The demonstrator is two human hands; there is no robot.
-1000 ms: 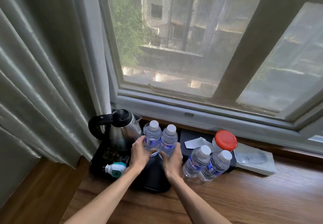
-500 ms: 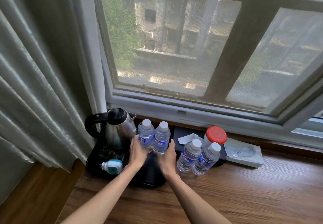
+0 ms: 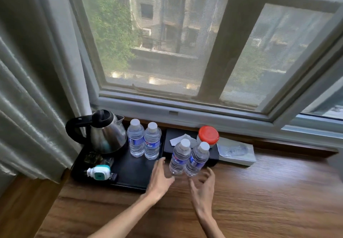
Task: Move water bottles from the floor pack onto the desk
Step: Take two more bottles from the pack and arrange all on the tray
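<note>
Two clear water bottles with white caps, one (image 3: 136, 141) beside the other (image 3: 152, 143), stand upright on the black tray (image 3: 130, 172) to the right of the kettle. A second pair, a left bottle (image 3: 179, 157) and a right bottle (image 3: 197, 158), stands on the wooden desk (image 3: 259, 191) by the tray's right edge. My left hand (image 3: 160, 177) hovers open just left of that second pair, and my right hand (image 3: 203, 185) is open just below it. Neither hand holds anything. The floor pack is out of view.
A steel kettle (image 3: 105, 133) with a black handle stands at the tray's back left; a small white and teal device (image 3: 98, 171) lies at its front. A red-lidded jar (image 3: 208, 135), a black box (image 3: 213, 156) and a white packet (image 3: 235, 152) sit under the window. A curtain (image 3: 33, 89) hangs at left.
Both hands let go of the two bottles on the tray, drew back toward me and shifted right, opening near the second pair.
</note>
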